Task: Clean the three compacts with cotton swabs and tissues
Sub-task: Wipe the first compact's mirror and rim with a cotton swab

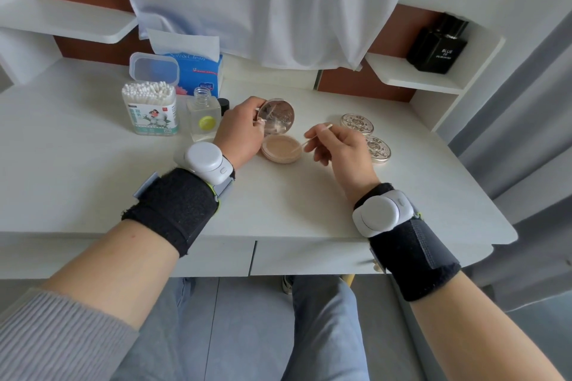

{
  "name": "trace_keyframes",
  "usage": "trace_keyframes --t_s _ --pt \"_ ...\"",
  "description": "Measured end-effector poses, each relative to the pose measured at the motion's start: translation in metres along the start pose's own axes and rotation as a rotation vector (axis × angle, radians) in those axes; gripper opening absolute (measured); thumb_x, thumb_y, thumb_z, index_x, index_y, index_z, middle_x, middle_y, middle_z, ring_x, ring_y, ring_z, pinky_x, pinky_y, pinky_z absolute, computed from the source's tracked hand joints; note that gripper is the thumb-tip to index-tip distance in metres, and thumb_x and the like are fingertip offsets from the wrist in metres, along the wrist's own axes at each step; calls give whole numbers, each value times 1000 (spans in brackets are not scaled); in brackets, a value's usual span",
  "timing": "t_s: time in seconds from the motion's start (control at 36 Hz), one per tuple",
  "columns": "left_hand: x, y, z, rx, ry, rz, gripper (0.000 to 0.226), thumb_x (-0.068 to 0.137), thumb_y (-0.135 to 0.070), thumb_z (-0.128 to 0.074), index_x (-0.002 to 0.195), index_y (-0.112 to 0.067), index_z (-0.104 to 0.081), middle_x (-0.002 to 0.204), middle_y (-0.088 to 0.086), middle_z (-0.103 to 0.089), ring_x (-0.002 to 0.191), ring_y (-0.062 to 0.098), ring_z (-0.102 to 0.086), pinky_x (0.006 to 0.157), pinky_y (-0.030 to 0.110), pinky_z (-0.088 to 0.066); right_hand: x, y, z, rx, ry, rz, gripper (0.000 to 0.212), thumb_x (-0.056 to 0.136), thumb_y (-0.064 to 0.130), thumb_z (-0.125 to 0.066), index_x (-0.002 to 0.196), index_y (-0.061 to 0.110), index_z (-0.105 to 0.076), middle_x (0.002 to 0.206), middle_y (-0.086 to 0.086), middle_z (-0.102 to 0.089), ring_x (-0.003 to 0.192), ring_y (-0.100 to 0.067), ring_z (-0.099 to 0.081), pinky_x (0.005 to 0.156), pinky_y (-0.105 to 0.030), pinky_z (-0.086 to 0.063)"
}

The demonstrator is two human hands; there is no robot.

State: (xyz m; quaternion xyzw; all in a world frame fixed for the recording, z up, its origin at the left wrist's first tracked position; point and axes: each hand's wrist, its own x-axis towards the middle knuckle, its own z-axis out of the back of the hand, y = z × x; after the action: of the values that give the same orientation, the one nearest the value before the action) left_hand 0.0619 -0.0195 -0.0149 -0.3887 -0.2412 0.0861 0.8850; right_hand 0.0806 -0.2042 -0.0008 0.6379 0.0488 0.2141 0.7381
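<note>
**Open compact**, lying on the white table between the person's two hands. The case is round and pale gold, and its base holds a beige pressed-powder pan. The hinged lid stands raised on the far side, its inner mirror showing blurred reflections.

The left hand grips the lid, with thumb and fingers curled round its left rim. The right hand pinches a cotton swab between thumb and fingertips, the other fingers loosely curled. The stick slants down and to the left. Its lower tip meets the right edge of the powder pan, and its upper end projects past the fingers.

Just beyond the right hand lie two more compacts, both shut and flat, with silvery embossed lids. These are the far compact and the near compact, the latter partly hidden by the knuckles. Whether the two touch cannot be told.

Left of the left hand stands an uncapped clear bottle with a round yellow-green label, and a black cap sits just behind it. Further left is a swab box, its lid flipped open, packed with white-tipped swabs. Behind these is a blue tissue pack with one sheet standing up.

Each wrist carries a black strap with a white sensor. A black perfume bottle stands on a shelf well beyond the right hand.
</note>
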Motion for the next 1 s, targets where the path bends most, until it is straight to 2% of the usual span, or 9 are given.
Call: trace_keyframes --t_s 0.11,0.25,0.33,0.44,0.58,0.67,0.75,0.94,1.0 --pt "-8 -5 3 -41 -37 15 31 87 -5 -57 118 -7 -60 103 12 -70 91 28 -66 82 33 -51 4 -3 6 -25 -206 -48 29 96 14 -46 74 14 -65 65 -1 -63 53 -11 -49 54 -20 -38" --pt "-23 -11 7 63 -137 16 31 86 -13 -59 115 -5 -50 93 15 -66 87 33 -61 76 39 -49 3 -2 5 -43 -200 -61 28 97 14 -45 76 15 -65 68 -1 -65 55 -12 -52 53 -23 -39" --pt "-34 -16 9 93 -136 23 26 87 -21 -59 104 -4 -48 90 5 -53 83 26 -51 71 31 -38 2 0 4 -36 -202 -65 27 97 14 -45 78 15 -65 70 -2 -65 55 -11 -53 53 -22 -39" --pt "-43 -16 12 93 -140 25 25 85 -28 -60 92 -7 -49 97 6 -48 89 27 -48 71 28 -30 0 3 1 -21 -173 -42 27 97 12 -45 79 14 -66 71 -2 -65 56 -12 -52 53 -21 -39" --pt "-43 -17 11 -64 -61 13 53 81 -32 -69 117 -10 -37 122 1 -42 105 28 -51 83 32 -37 -1 5 0 -19 -134 -4 27 97 11 -45 82 11 -67 70 -1 -65 59 -12 -52 54 -22 -39" --pt "-43 -16 10 -85 61 30 77 79 -29 -70 140 -18 -24 144 3 -34 129 21 -38 98 30 -33 -2 3 0 -15 -92 8 28 97 10 -44 81 12 -67 71 -3 -65 60 -14 -52 55 -24 -38" --pt "-41 -15 11 -103 147 50 92 77 -22 -71 148 -27 -12 151 5 -28 137 19 -32 101 26 -29 -1 0 0 -37 5 48 27 97 12 -46 81 15 -67 73 -2 -66 61 -15 -52 55 -23 -37" --pt "-40 -14 11 -33 158 33 88 75 -16 -68 146 -30 -19 139 3 -40 112 24 -50 95 34 -41 0 -5 -6 -143 86 88 23 97 12 -49 85 15 -68 76 -2 -68 59 -9 -53 56 -12 -38" --pt "-39 -13 10 -22 148 14 85 76 -16 -68 145 -29 -21 140 3 -40 112 24 -50 96 34 -41 0 -6 -6 -156 89 94 22 97 13 -49 86 14 -68 76 -2 -68 60 -10 -53 57 -12 -38"
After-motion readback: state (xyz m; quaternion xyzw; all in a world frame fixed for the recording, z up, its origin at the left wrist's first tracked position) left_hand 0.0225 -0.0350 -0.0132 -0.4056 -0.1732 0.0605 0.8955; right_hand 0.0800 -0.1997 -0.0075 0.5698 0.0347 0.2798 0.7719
